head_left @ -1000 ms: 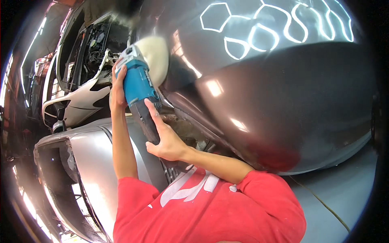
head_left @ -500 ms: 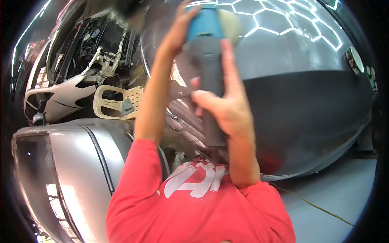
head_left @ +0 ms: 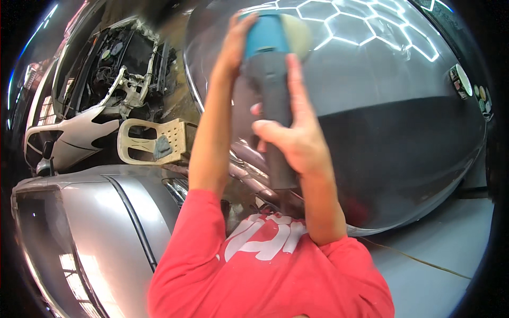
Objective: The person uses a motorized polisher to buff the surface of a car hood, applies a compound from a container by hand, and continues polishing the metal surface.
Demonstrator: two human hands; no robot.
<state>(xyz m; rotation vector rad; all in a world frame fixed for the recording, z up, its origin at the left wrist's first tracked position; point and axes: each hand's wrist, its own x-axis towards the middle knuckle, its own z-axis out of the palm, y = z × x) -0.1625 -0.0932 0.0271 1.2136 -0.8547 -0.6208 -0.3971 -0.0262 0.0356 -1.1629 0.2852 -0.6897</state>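
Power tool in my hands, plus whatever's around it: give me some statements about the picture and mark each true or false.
1. The left hand is on the teal end of the power tool. True.
2. The right hand hangs free. False: the right hand is at the tool's black handle.
3. A grey cloth lies on the beige plastic chair. True.
4. The pale pad sits at the end of the tool nearest the shirt. False: the pale pad is at the far end, away from the shirt.
5. The silver car is at the lower right of the picture. False: it is at the lower left.
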